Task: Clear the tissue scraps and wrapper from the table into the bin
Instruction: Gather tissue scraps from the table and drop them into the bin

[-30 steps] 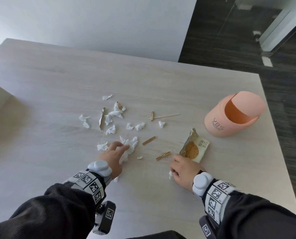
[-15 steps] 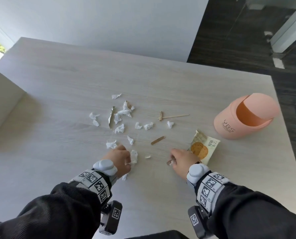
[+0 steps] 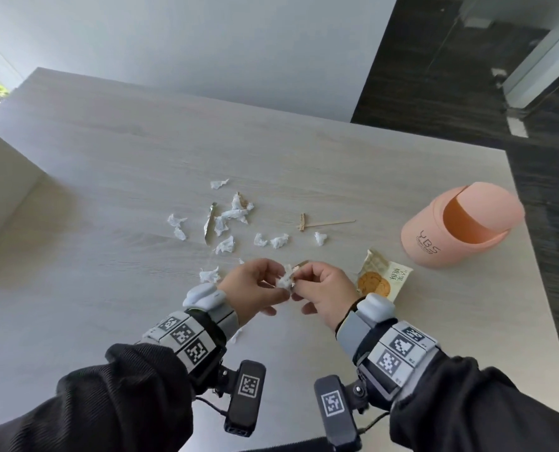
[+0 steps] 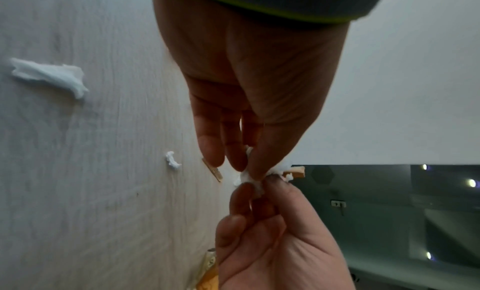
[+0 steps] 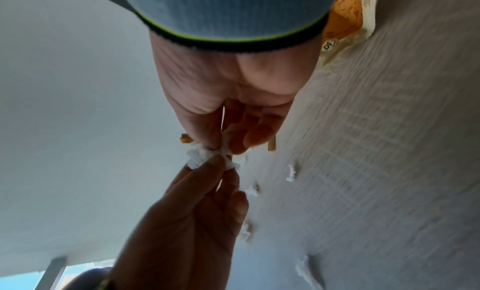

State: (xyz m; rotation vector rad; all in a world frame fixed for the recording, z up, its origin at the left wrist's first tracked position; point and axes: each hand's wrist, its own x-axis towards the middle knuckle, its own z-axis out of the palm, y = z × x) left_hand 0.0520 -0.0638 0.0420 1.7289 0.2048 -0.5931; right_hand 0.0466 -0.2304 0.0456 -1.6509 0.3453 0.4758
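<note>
Both my hands are hovering above the near part of the worktop point(image 3: 108, 164), meeting fingertip to fingertip. My left hand point(image 3: 249, 288) is pinching a wad of white tissue point(image 3: 284, 280) between thumb and fingers; that grip is closed tight on it. My right hand point(image 3: 323, 291) is pinching the same wad from the other side, its grip also closed, with a short wooden stick piece point(image 3: 299, 265) poking out beside the thumb.

Just beyond my left hand a tissue scrap point(image 3: 209, 275) is lying on the worktop. Just right of my right wrist the torn biscuit wrapper point(image 3: 385, 275) is lying flat, partly hidden by the wrist.

Farther out, more tissue scraps are lying scattered: a pair point(image 3: 271, 240) near the middle, one point(image 3: 320, 238) to the right, a cluster point(image 3: 232, 216) with a strip of foil point(image 3: 209, 227) beside it, two point(image 3: 176, 225) at the left, one point(image 3: 219, 184) farthest off. A thin skewer point(image 3: 327, 222) is lying beyond the right-hand scrap.

At the far right the pink bin point(image 3: 457, 223) is standing near the worktop edge, its swing lid tilted open, well apart from the scraps.
</note>
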